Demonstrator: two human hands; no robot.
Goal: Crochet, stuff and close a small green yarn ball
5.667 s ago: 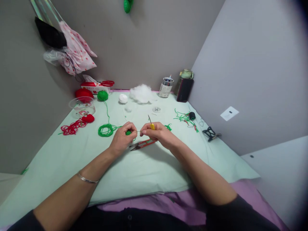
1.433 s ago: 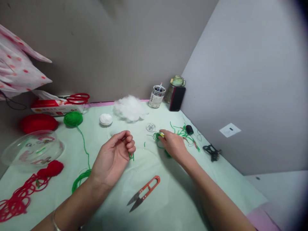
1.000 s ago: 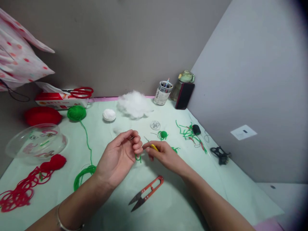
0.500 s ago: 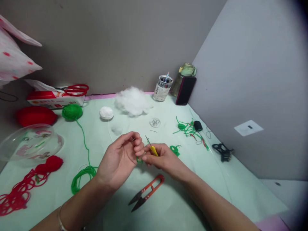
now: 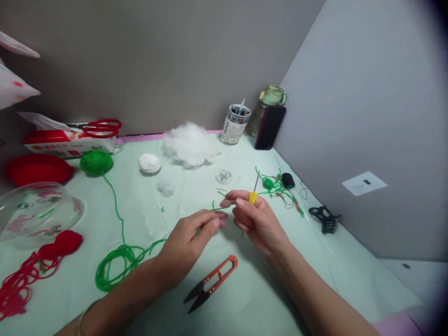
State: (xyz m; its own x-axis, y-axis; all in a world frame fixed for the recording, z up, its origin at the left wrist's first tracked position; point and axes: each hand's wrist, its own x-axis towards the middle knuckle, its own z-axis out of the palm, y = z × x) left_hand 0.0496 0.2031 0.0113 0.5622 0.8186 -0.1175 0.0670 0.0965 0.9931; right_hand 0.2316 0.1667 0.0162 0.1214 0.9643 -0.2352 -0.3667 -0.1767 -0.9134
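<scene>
My right hand (image 5: pixel 257 219) grips a crochet hook (image 5: pixel 252 198) by its yellow handle, its metal shaft pointing up. Left of it, my left hand (image 5: pixel 187 240) is held palm down, with thumb and fingers closed on green yarn. A strand of green yarn (image 5: pixel 220 208) stretches between the fingers of both hands; any stitches are too small to make out. More yarn trails from my left hand to a loose green coil (image 5: pixel 101 278) on the table. Just below my hands lie orange thread snips (image 5: pixel 220 276), blades toward the lower left.
Green (image 5: pixel 96 162), white (image 5: pixel 150 163) and red (image 5: pixel 38 170) yarn balls sit left, near a clear plastic bowl (image 5: pixel 72 212). Behind are white stuffing (image 5: pixel 191 145), a pen tin (image 5: pixel 234 128), a phone (image 5: pixel 270 128) and a bottle (image 5: pixel 257 119). Yarn scraps (image 5: pixel 268 183) and a black claw clip (image 5: pixel 325 219) lie right.
My left hand has turned from palm up to palm down. My right hand has moved up and right with the hook, now more upright. Green yarn shows between the hands.
</scene>
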